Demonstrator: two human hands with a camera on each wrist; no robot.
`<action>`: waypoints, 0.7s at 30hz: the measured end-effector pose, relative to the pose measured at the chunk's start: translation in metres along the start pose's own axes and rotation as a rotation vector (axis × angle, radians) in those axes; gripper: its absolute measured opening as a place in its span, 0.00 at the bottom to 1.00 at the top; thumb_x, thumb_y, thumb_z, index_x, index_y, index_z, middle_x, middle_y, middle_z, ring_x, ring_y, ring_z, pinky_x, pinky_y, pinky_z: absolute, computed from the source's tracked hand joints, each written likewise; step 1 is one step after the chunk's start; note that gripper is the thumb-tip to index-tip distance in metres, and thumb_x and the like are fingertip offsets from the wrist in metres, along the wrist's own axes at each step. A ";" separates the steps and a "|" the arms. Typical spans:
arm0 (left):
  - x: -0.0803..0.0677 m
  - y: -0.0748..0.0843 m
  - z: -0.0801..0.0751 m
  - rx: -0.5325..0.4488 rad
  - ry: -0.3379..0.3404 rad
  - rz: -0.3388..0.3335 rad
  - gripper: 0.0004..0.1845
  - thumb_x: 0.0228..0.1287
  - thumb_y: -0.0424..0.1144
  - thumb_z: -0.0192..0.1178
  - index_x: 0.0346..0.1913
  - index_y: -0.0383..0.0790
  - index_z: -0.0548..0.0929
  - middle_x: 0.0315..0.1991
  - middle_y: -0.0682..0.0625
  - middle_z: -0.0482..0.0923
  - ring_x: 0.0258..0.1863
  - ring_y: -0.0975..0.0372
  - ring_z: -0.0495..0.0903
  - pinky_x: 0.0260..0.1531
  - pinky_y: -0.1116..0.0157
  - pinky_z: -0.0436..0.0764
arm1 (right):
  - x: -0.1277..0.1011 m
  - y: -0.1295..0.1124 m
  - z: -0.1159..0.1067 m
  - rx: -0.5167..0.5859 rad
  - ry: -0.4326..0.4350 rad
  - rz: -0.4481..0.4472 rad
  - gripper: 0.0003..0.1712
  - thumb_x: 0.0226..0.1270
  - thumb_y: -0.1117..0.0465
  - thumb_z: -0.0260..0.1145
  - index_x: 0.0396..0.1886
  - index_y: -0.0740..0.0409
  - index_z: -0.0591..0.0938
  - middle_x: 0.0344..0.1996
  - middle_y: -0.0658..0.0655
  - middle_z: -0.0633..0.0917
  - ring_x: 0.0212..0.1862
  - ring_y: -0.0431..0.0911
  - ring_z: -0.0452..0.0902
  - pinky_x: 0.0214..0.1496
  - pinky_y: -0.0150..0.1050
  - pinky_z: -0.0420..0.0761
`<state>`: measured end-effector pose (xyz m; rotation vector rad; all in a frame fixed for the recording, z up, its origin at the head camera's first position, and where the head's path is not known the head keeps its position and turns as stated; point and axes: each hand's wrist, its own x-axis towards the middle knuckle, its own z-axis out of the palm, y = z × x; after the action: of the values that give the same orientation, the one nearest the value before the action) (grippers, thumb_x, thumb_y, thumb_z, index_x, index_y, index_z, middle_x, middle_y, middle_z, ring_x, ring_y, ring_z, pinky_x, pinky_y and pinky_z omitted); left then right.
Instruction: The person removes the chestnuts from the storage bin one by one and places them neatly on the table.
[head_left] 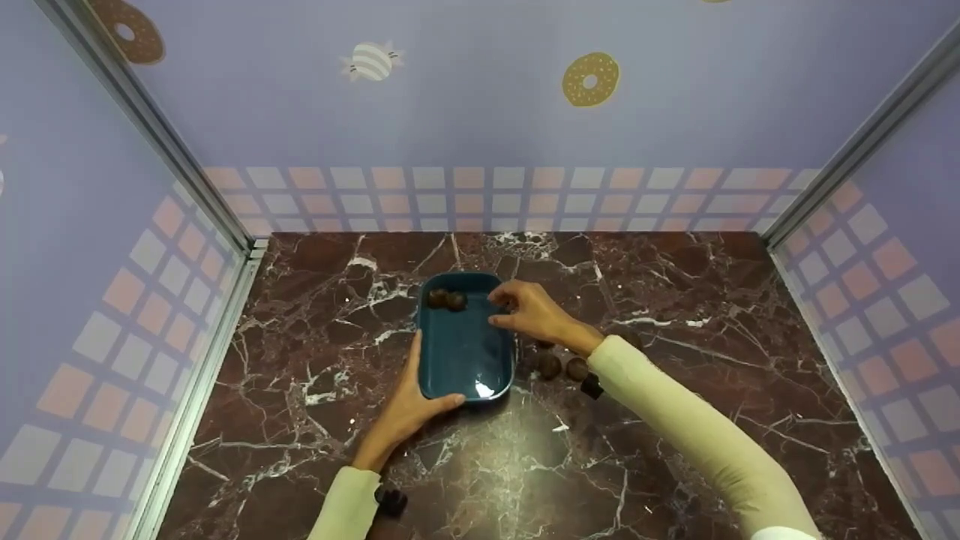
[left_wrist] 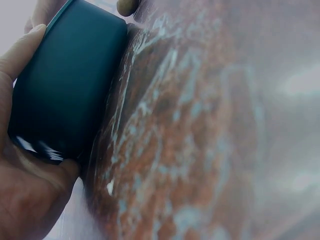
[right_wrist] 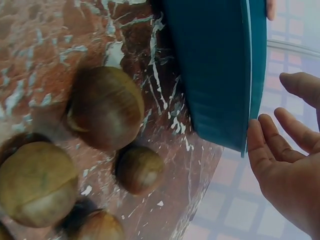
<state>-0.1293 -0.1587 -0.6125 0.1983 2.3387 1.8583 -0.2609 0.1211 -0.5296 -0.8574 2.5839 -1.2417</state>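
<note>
A deep teal rectangular dish stands on the marble-patterned surface, with small brown chestnuts clustered in its far left corner. My left hand grips the dish at its near left corner, fingers along the left side and thumb across the near end. Over the dish's far right rim is my right hand, its fingers spread and slightly bent with nothing between them. More chestnuts lie on the surface right of the dish, partly hidden by the right forearm. In the right wrist view, several loose chestnuts appear large beside the dish wall.
Dark red, white-veined marble covers the worktop. Lilac panels with donut and candy pictures and a checked band enclose it at the back and both sides. Metal strips run along the side edges.
</note>
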 end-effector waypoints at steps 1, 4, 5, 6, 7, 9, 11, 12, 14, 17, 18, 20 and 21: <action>0.000 0.000 0.000 0.000 0.001 0.002 0.74 0.59 0.48 0.86 0.93 0.55 0.37 0.92 0.43 0.34 0.90 0.44 0.36 0.84 0.34 0.43 | 0.002 -0.001 0.001 0.000 -0.001 -0.002 0.20 0.72 0.62 0.79 0.59 0.67 0.88 0.55 0.70 0.88 0.56 0.66 0.86 0.60 0.57 0.85; 0.000 0.000 0.000 -0.005 0.003 0.009 0.74 0.58 0.49 0.86 0.93 0.56 0.38 0.92 0.43 0.34 0.90 0.44 0.36 0.84 0.35 0.42 | 0.008 -0.004 0.005 0.001 -0.004 0.006 0.21 0.72 0.62 0.79 0.59 0.67 0.88 0.55 0.69 0.88 0.57 0.65 0.86 0.62 0.56 0.85; 0.000 0.000 0.000 -0.005 0.004 0.010 0.74 0.58 0.49 0.86 0.93 0.55 0.38 0.92 0.43 0.34 0.90 0.44 0.36 0.84 0.35 0.42 | 0.011 -0.005 0.006 -0.004 -0.006 0.005 0.21 0.71 0.62 0.79 0.59 0.68 0.88 0.55 0.69 0.88 0.57 0.64 0.86 0.62 0.55 0.86; 0.000 0.000 0.000 -0.004 0.004 0.010 0.74 0.58 0.49 0.86 0.93 0.55 0.38 0.92 0.43 0.34 0.90 0.44 0.36 0.84 0.35 0.42 | 0.013 -0.006 0.007 -0.011 -0.010 0.006 0.22 0.71 0.62 0.80 0.60 0.67 0.88 0.55 0.68 0.88 0.58 0.63 0.86 0.62 0.55 0.86; 0.000 0.000 0.000 -0.004 0.005 0.011 0.74 0.58 0.48 0.86 0.93 0.55 0.38 0.92 0.42 0.34 0.90 0.44 0.36 0.84 0.35 0.42 | 0.015 -0.007 0.008 -0.017 -0.012 0.005 0.22 0.71 0.62 0.80 0.60 0.67 0.88 0.56 0.67 0.88 0.58 0.62 0.86 0.63 0.54 0.86; 0.000 0.000 0.000 -0.003 0.007 0.011 0.74 0.58 0.48 0.86 0.93 0.54 0.38 0.92 0.42 0.34 0.90 0.44 0.36 0.84 0.35 0.42 | 0.018 -0.009 0.011 -0.024 -0.022 0.004 0.23 0.72 0.61 0.79 0.62 0.67 0.87 0.57 0.67 0.87 0.58 0.61 0.86 0.63 0.54 0.86; 0.000 -0.001 0.000 -0.006 0.005 0.010 0.74 0.58 0.48 0.86 0.93 0.54 0.38 0.92 0.42 0.34 0.90 0.44 0.37 0.84 0.35 0.43 | 0.021 -0.009 0.014 -0.015 -0.033 0.009 0.25 0.72 0.62 0.79 0.63 0.69 0.86 0.57 0.69 0.87 0.58 0.62 0.85 0.63 0.56 0.85; 0.000 -0.001 0.000 -0.011 0.005 0.011 0.74 0.58 0.47 0.86 0.93 0.54 0.38 0.92 0.43 0.34 0.90 0.44 0.37 0.84 0.35 0.43 | 0.022 -0.009 0.015 -0.007 -0.038 0.015 0.25 0.72 0.63 0.79 0.64 0.69 0.85 0.58 0.70 0.86 0.59 0.63 0.85 0.63 0.56 0.85; 0.000 -0.001 0.000 -0.013 0.005 0.011 0.74 0.58 0.47 0.86 0.93 0.54 0.38 0.92 0.43 0.34 0.90 0.45 0.37 0.84 0.36 0.43 | 0.025 -0.008 0.018 0.011 -0.042 0.029 0.26 0.72 0.65 0.79 0.65 0.71 0.85 0.58 0.72 0.86 0.59 0.64 0.84 0.64 0.57 0.84; 0.000 -0.001 0.000 -0.013 0.006 0.012 0.74 0.58 0.47 0.86 0.93 0.53 0.38 0.92 0.44 0.34 0.90 0.45 0.37 0.84 0.36 0.43 | 0.030 -0.007 0.022 0.043 -0.039 0.044 0.26 0.72 0.66 0.78 0.65 0.72 0.84 0.59 0.73 0.86 0.60 0.65 0.84 0.65 0.58 0.83; 0.000 -0.001 0.000 -0.009 0.007 0.011 0.74 0.58 0.47 0.86 0.93 0.53 0.38 0.92 0.44 0.34 0.90 0.45 0.37 0.84 0.36 0.43 | 0.031 -0.007 0.023 0.048 -0.036 0.048 0.27 0.72 0.65 0.78 0.65 0.73 0.84 0.59 0.73 0.86 0.60 0.65 0.84 0.65 0.58 0.83; 0.000 -0.001 0.001 0.000 0.008 0.009 0.74 0.58 0.47 0.86 0.93 0.53 0.38 0.92 0.44 0.34 0.90 0.45 0.37 0.84 0.36 0.43 | 0.035 -0.006 0.025 0.054 -0.033 0.057 0.27 0.72 0.65 0.79 0.66 0.74 0.83 0.59 0.73 0.86 0.60 0.65 0.84 0.65 0.58 0.83; 0.000 -0.001 0.001 0.003 0.008 0.010 0.74 0.58 0.47 0.86 0.93 0.52 0.38 0.92 0.44 0.34 0.90 0.45 0.37 0.84 0.36 0.43 | 0.036 -0.006 0.025 0.054 -0.033 0.066 0.28 0.71 0.65 0.79 0.66 0.74 0.83 0.59 0.72 0.86 0.61 0.65 0.84 0.66 0.58 0.83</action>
<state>-0.1292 -0.1582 -0.6132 0.2031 2.3504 1.8635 -0.2790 0.0813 -0.5374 -0.7703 2.5191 -1.2616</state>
